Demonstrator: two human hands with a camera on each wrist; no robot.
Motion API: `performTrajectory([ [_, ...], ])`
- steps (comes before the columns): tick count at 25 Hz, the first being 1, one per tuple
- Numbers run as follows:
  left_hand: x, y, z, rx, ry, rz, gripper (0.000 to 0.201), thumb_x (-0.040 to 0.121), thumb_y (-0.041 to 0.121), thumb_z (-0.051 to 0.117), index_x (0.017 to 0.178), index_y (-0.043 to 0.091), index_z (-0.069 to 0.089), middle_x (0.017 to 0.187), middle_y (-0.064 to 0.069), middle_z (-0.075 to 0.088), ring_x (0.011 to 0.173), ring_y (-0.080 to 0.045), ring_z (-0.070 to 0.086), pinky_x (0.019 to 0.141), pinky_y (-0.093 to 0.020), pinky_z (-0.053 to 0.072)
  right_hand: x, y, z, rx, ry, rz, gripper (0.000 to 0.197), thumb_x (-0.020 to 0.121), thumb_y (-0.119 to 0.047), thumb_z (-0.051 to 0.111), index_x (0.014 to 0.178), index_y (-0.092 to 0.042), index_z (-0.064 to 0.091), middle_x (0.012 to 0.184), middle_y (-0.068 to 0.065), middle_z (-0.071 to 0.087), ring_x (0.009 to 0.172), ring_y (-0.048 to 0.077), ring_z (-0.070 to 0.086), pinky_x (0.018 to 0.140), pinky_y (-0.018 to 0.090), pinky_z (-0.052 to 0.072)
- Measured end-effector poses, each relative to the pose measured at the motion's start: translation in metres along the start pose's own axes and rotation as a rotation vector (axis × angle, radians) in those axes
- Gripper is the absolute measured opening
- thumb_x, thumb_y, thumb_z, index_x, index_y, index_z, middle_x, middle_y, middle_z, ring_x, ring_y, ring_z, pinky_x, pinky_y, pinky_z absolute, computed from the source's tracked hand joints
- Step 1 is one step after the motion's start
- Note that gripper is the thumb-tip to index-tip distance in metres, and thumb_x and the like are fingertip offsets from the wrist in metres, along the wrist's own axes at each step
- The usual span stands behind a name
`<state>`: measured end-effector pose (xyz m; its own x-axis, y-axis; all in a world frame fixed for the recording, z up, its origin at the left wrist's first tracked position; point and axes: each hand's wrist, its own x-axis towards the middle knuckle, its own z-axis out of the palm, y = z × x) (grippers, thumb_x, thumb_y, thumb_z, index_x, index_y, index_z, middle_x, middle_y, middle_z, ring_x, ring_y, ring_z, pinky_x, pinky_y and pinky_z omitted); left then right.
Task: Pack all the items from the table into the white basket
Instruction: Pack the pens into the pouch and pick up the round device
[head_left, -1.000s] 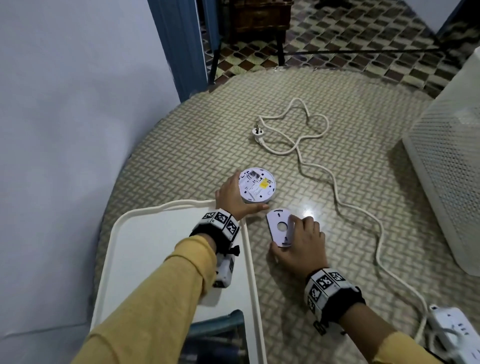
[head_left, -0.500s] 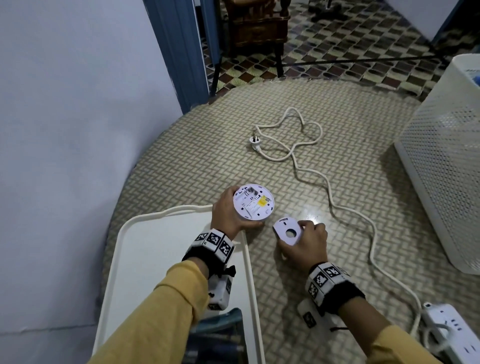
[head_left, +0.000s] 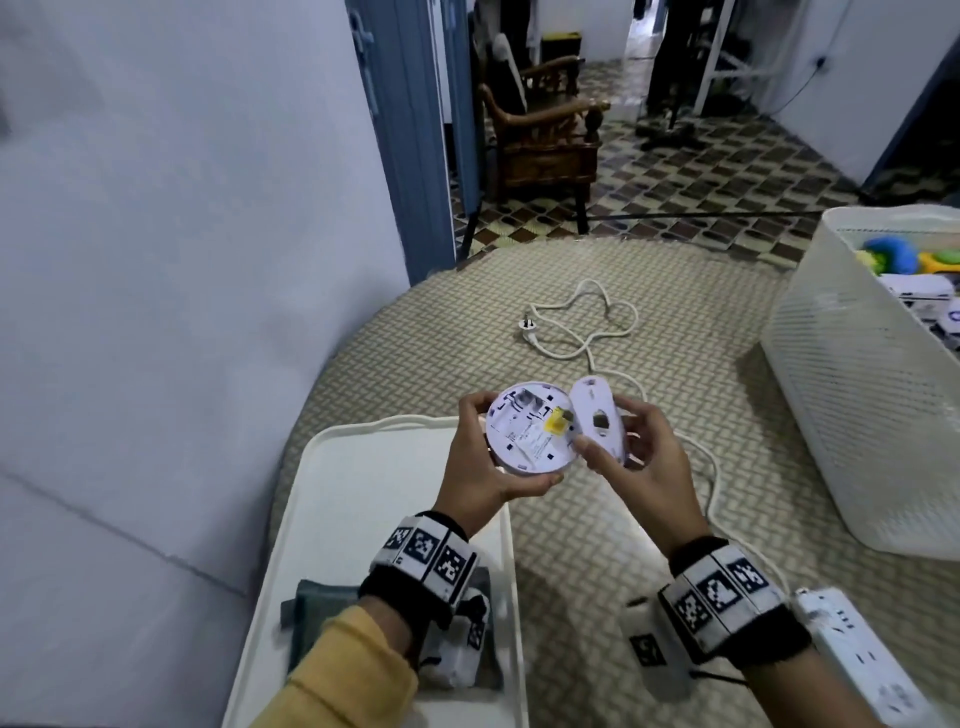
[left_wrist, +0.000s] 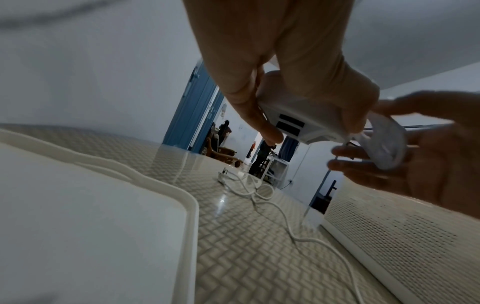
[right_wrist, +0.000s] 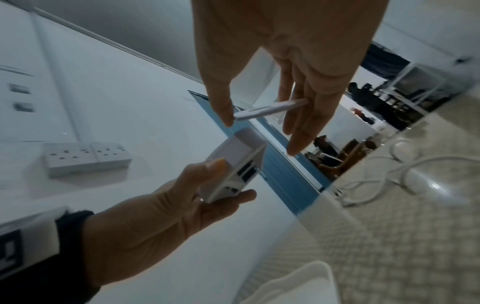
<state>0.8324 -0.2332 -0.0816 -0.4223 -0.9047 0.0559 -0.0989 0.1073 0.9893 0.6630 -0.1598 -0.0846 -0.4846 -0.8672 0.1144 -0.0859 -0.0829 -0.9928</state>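
Observation:
My left hand (head_left: 485, 462) grips a round white device (head_left: 530, 431) with its underside and a yellow sticker facing up, raised above the table. Right beside it my right hand (head_left: 631, 452) pinches a thin white cover plate (head_left: 597, 421) by its edges, tilted against the device's rim. The left wrist view shows the device (left_wrist: 298, 121) from its side and the plate (left_wrist: 387, 144) next to it. In the right wrist view the plate (right_wrist: 270, 110) is edge-on between thumb and fingers. The white basket (head_left: 852, 384) stands at the right with toys and boxes inside.
A white power strip (head_left: 862, 654) lies by my right wrist; its cord (head_left: 592, 338) loops across the woven table to a plug (head_left: 527, 325). A white tray (head_left: 374, 519) with a grey-blue cloth (head_left: 311, 608) sits at the near left. A wall runs along the left.
Both hands have lifted off the table: the left raised the round device, the right picked up the cover plate and brought it against the device. The head view tilted up.

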Motion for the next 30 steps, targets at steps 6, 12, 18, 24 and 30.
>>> performTrajectory([
  [6,-0.056,0.043,0.005,0.006,-0.039,0.132,0.102,0.052,0.002,0.091,0.132,0.013,0.030,0.129,0.003,0.053,0.118,-0.005,0.055,0.095,-0.025,0.049,-0.044,-0.052,-0.003,-0.060,-0.242,-0.170,0.059,0.069,-0.026,0.085,0.120,-0.030,0.055,0.115,-0.007,0.063,0.103,0.013,0.063,0.078,0.039,0.057],
  [12,-0.101,0.072,-0.005,0.102,-0.052,0.210,0.101,0.053,0.015,0.093,0.138,0.020,0.039,0.131,0.009,0.057,0.123,-0.003,0.051,0.102,-0.031,0.046,-0.081,-0.078,-0.007,-0.168,-0.327,-0.282,0.063,0.067,-0.034,0.084,0.124,-0.035,0.057,0.118,-0.005,0.052,0.113,0.014,0.055,0.083,0.038,0.056],
  [18,-0.129,0.091,-0.004,0.133,-0.063,0.302,0.093,0.053,0.013,0.093,0.129,0.032,0.045,0.124,0.018,0.059,0.119,-0.003,0.054,0.094,-0.020,0.048,-0.101,-0.091,-0.017,-0.232,-0.372,-0.325,0.065,0.067,-0.040,0.078,0.128,-0.034,0.057,0.111,0.008,0.051,0.106,0.017,0.056,0.078,0.032,0.057],
  [24,-0.142,0.091,0.005,0.178,-0.070,0.347,0.091,0.054,0.015,0.092,0.131,0.027,0.045,0.122,0.012,0.060,0.114,-0.003,0.057,0.086,-0.015,0.047,-0.117,-0.091,-0.023,-0.328,-0.344,-0.360,0.063,0.071,-0.049,0.073,0.129,-0.033,0.053,0.113,-0.001,0.046,0.109,0.006,0.052,0.087,0.030,0.053],
  [30,-0.148,0.092,0.014,0.257,-0.066,0.367,0.100,0.054,0.037,0.086,0.140,0.018,0.040,0.131,0.009,0.055,0.122,-0.004,0.052,0.097,-0.024,0.047,-0.128,-0.092,-0.020,-0.212,-0.295,-0.355,0.062,0.070,-0.045,0.077,0.127,-0.034,0.055,0.119,0.000,0.051,0.115,0.000,0.050,0.095,0.019,0.045],
])
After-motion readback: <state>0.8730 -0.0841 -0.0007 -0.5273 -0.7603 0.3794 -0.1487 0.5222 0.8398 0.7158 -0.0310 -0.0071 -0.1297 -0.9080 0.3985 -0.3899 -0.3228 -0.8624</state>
